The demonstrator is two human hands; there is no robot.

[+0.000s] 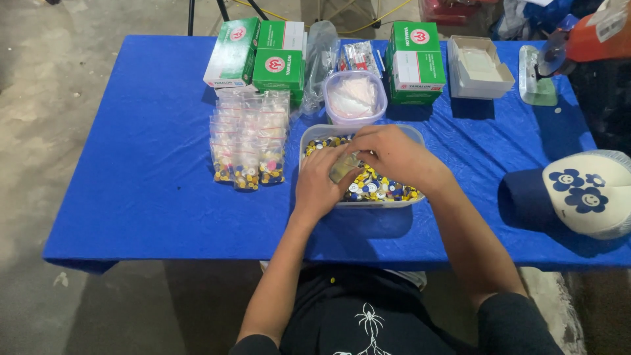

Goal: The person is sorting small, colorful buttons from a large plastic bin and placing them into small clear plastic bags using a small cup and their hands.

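Over the tub (314,135) near the tabletop's front edge, both hands meet. Left hand (320,184) and right hand (394,154) have fingers (358,139) curled together, pinching a small bag (344,168). Buttons (384,189) lie just beneath.

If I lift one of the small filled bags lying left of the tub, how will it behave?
The small filled bags look like thin clear plastic, so one would probably flop and sag. The coloured pieces sit at one end, so that end likely hangs down. It seems light but perhaps slippery.

— What sort of place is this?
— A makeshift packing workshop; bare concrete floor (79,72); a blue-covered table (151,197) with green boxes (413,62) along its far edge; filled bags (248,138) stacked nearby.
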